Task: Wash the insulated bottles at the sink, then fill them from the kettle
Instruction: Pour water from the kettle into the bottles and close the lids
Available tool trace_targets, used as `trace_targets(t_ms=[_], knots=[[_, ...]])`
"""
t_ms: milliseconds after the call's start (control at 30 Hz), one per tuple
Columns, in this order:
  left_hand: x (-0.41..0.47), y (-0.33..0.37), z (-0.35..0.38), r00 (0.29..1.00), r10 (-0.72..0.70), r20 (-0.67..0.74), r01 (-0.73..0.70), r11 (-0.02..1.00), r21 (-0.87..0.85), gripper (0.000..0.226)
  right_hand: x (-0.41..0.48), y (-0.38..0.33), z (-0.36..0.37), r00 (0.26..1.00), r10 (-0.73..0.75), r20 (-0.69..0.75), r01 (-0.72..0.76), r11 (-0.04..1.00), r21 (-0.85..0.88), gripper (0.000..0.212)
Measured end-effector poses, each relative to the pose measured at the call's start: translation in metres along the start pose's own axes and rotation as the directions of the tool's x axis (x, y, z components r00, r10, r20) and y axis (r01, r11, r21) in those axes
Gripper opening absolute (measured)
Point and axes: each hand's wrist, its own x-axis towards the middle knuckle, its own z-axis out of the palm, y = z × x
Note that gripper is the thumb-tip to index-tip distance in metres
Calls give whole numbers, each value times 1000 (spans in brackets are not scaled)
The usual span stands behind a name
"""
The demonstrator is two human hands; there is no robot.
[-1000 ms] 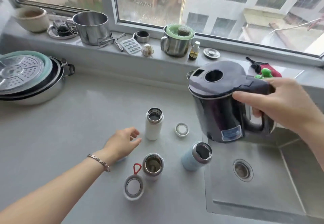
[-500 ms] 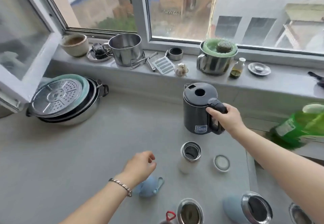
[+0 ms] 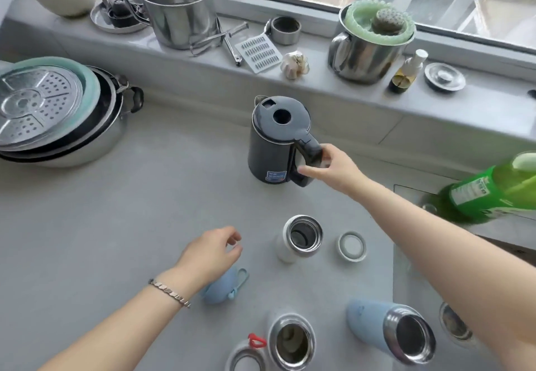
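The dark kettle [image 3: 274,141] stands upright on the grey counter [image 3: 145,211]. My right hand [image 3: 333,171] is at its handle, fingers loosely around it. My left hand [image 3: 210,254] hovers over the counter with curled, parted fingers and holds nothing. Three uncapped bottles stand in front: a white bottle [image 3: 301,238] in the middle, a steel-rimmed bottle [image 3: 291,340] at the bottom edge, and a pale blue bottle [image 3: 388,330] to its right. Their caps lie loose: a white lid [image 3: 351,246], a blue cap [image 3: 223,285] under my left wrist, and a ring lid with a red loop [image 3: 246,356].
The sink's drain [image 3: 455,324] shows at the lower right under my right arm. A green detergent bottle [image 3: 493,190] stands by the sink. Stacked pans with a steamer plate [image 3: 58,115] fill the left. The windowsill [image 3: 319,80] carries pots, a grater and garlic.
The kettle was held in the air over the sink a second ago; it now stands on the counter behind the bottles. My view has dropped closer. My left hand has barely moved.
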Motion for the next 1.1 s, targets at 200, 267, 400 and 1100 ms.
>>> trace_targets(t_ms=[200,267,400,1100], knots=[[-27,4,16,998,62,-13,-63,996,-65,19,-66,72,-32,939,301,164,-83,665,-743,81],[-38,5,22,997,71,-2,-71,995,-68,20,-77,95,-20,919,319,230,-25,631,-775,84],[-55,14,29,993,109,-37,-113,987,-114,25,-75,113,4,945,234,228,44,598,-800,72],[-15,83,30,962,191,-197,-273,734,-622,63,-136,22,20,928,-360,-96,359,933,-32,49]])
